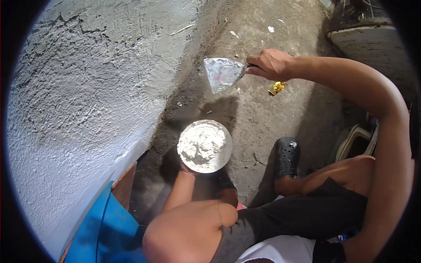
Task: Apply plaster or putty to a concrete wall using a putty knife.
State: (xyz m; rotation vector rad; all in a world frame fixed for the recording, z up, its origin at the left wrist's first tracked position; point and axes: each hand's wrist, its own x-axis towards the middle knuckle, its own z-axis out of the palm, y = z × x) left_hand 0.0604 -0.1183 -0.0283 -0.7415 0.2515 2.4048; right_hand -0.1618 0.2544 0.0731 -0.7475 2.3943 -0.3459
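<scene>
My right hand (272,63) is closed round the handle of a putty knife (223,73), held out ahead of me. Its broad metal blade points left toward the wall and has whitish smears on it. Lower down, my left hand (187,169) supports a round container (228,151) from beneath. Most of that hand is hidden by the container. White paste (204,144) with a rough, scooped surface fills much of it. On the left rises a rough grey wall (87,83), which neither the blade nor my hands touch.
A crumpled gold wrapper (277,88) and a white scrap (271,29) lie on the dirt floor (258,114). A blue object (107,223) leans by the wall at lower left. Whitish containers (353,142) stand at right. My foot wears a black clog (287,157).
</scene>
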